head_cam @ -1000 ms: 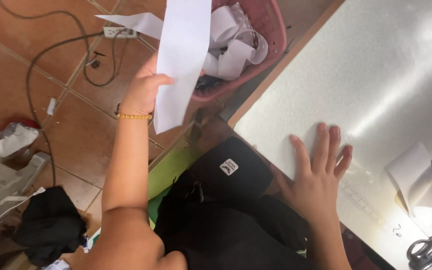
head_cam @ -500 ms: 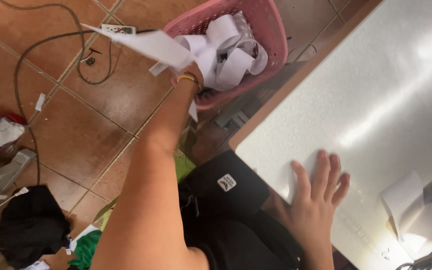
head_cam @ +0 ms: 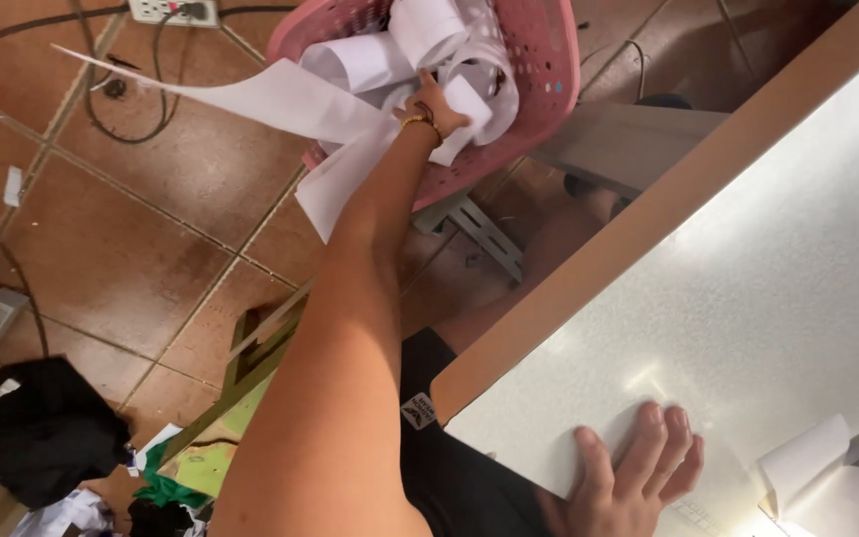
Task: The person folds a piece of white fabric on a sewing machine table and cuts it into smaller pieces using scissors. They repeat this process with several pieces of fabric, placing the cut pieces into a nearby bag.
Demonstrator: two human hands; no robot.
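Paper point(head_cam: 280, 99) in a long white sheet trails from the left hand point(head_cam: 432, 104), which reaches down into a pink basket point(head_cam: 539, 60) on the tiled floor point(head_cam: 141, 249); the fingers are curled among the sheets at the basket's near rim, though whether they actually grip the sheet cannot be told, since curled paper hides the fingertips; one end of the sheet runs out past the knuckles toward a power strip point(head_cam: 173, 10), the other hangs below the wrist over the basket's outer wall; a gold bracelet point(head_cam: 416, 121) circles that wrist; beyond the fingertips, inside the basket, lie more white rolls point(head_cam: 429, 25), loosely piled; the right hand point(head_cam: 628, 477) lies flat on a white table point(head_cam: 748, 278), fingers spread and straight, palm down, holding nothing, its thumb at the table's near corner; just past the little finger a folded white slip point(head_cam: 802, 459) sits on the tabletop; black cables point(head_cam: 91, 94) loop over the tiles well beyond the left hand's thumb side; a black cloth point(head_cam: 47, 433) lies crumpled on the floor far back along the forearm, near a green board point(head_cam: 241, 383).
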